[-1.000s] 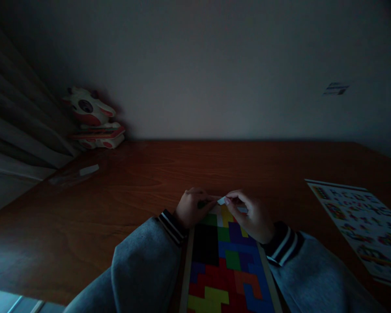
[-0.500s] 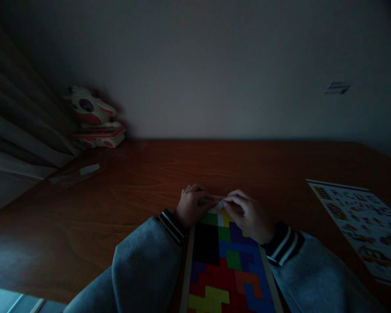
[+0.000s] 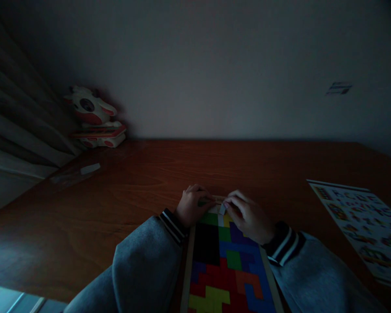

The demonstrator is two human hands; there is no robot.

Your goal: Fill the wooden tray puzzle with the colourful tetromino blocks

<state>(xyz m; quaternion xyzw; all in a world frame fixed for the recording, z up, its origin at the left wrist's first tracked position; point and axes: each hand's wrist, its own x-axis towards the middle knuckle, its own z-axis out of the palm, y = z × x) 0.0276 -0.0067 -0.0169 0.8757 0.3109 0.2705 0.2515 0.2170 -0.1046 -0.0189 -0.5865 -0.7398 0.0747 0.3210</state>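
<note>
A wooden-framed block puzzle [image 3: 233,248] lies in front of me, filled with red, blue, green, yellow, orange and purple pieces; a black area shows at its left. At the far left corner, my left hand [image 3: 194,205] rests with curled fingers, thumb and fingertips meeting near the far rim. Whatever they may pinch is too dark to make out. Over the far right corner, my right hand [image 3: 247,216] is closed, thumb and forefinger pinching a small white piece [image 3: 222,209]. That piece is tilted above the far row, close to a yellow block.
A printed sheet [image 3: 361,226] with coloured pictures lies on the brown wooden table [image 3: 133,191] at right. At the back left stand a cow-shaped toy [image 3: 94,117] and a clear wrapper with a white strip [image 3: 90,168]. A curtain [image 3: 16,126] hangs at left, before a wall.
The small white piece has shifted slightly and tilted differently between my right fingertips. Both hands stay in nearly the same place, and the puzzle has not visibly moved.
</note>
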